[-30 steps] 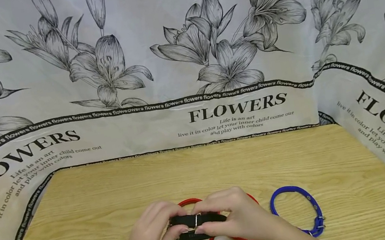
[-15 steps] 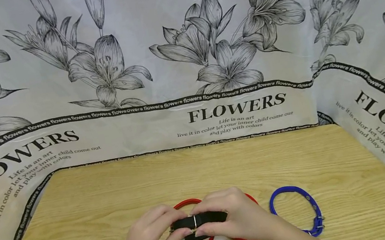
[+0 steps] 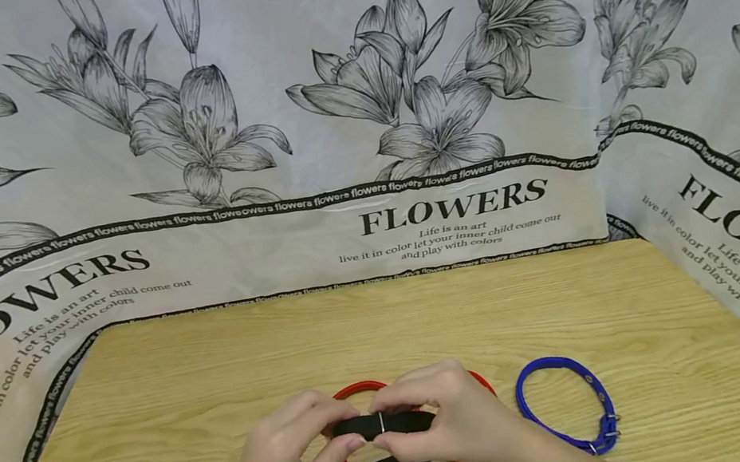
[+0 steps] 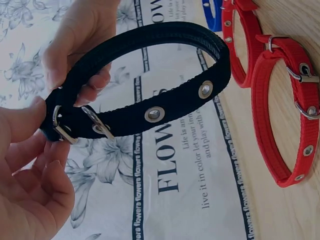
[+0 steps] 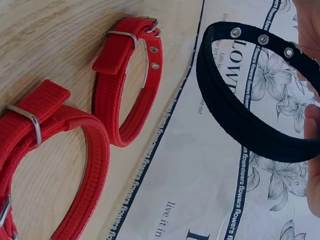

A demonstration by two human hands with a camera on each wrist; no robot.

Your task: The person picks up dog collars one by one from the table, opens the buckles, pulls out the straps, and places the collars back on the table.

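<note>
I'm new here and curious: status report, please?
Left hand, right hand both gripping black collar. It's looped, aloft. Two red collars below; nothing visibly blocking.

On cloth [image 3: 272, 254]: reads "FLOWERS" in large black capitals, twice whole in head view | beneath: says "Life is an art", "live it in color let your inner child come out", "and play with colors" | on dark bands [image 3: 300, 204]: repeats "flowers" in pale lowercase

I have passing room over the pale wooden tabletop [image 3: 372, 336], between the hands and the white flower-printed cloth [image 3: 272, 254], and left of the left hand [image 3: 282, 455]. Below the raised black fabric collar [image 3: 407, 420], two red woven ring-shaped collars [image 5: 101, 155] obstruct me; a blue ring-shaped collar [image 3: 605, 410] crowds the right forearm [image 3: 558, 456].
</note>
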